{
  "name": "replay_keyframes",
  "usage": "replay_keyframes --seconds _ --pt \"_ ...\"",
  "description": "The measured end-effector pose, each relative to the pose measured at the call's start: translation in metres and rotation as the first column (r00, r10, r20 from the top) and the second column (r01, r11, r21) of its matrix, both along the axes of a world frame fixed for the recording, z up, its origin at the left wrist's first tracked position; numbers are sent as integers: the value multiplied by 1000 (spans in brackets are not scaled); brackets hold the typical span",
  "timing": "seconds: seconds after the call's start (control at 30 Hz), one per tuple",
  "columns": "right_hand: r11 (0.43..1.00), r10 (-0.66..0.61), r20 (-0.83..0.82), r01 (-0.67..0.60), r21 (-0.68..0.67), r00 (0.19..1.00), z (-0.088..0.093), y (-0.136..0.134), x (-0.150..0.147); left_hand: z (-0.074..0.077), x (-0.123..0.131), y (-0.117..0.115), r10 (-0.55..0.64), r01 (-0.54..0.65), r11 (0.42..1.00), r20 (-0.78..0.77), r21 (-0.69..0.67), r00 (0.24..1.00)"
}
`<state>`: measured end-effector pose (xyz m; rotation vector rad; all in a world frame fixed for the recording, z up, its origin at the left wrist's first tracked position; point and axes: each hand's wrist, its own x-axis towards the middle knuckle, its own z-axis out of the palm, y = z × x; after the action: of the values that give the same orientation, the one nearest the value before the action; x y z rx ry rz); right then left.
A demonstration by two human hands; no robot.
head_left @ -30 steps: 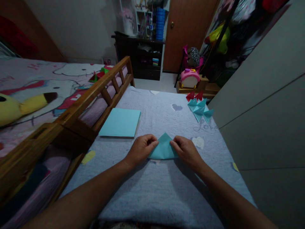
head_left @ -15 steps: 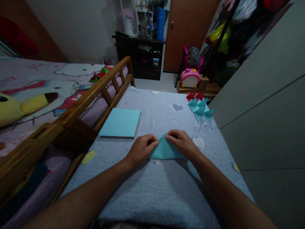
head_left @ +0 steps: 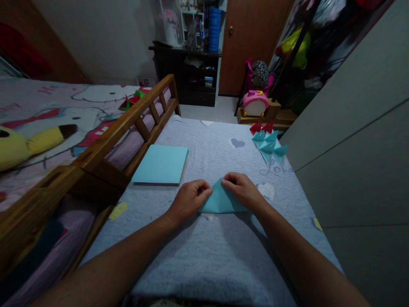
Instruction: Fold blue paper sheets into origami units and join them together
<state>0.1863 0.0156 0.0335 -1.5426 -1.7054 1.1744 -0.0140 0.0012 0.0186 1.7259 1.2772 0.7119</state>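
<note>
A teal paper folded into a triangle [head_left: 220, 202] lies on the grey-blue bedsheet [head_left: 211, 251] in front of me. My left hand [head_left: 189, 199] has its fingers curled and pinched on the triangle's left edge. My right hand [head_left: 243, 188] presses down on the triangle's top point and right slope, fingers closed on the paper. Both forearms reach in from the bottom of the view.
A stack of teal paper sheets [head_left: 161, 164] lies to the left near the wooden bed rail [head_left: 128, 123]. Several folded teal and red paper pieces [head_left: 268, 143] sit at the far right by a grey cabinet wall [head_left: 358, 140]. A yellow plush [head_left: 28, 143] rests on the other bed.
My right hand slid from the triangle's right slope up to its top point. The left hand and the paper stayed in place.
</note>
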Motion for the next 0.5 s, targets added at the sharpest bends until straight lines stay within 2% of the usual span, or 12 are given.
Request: replay_keyframes --seconds 0.2,0.33,0.5 --pt "990 17 263 -53 129 965 -4 7 -5 -3 0 1 12 14 993 -222 117 975" --pt "988 14 436 -79 130 900 -9 10 -10 -9 0 2 36 43 976 -353 212 935" --pt "984 25 572 -121 130 820 -11 11 -14 -13 -2 1 42 94 954 -435 286 900"
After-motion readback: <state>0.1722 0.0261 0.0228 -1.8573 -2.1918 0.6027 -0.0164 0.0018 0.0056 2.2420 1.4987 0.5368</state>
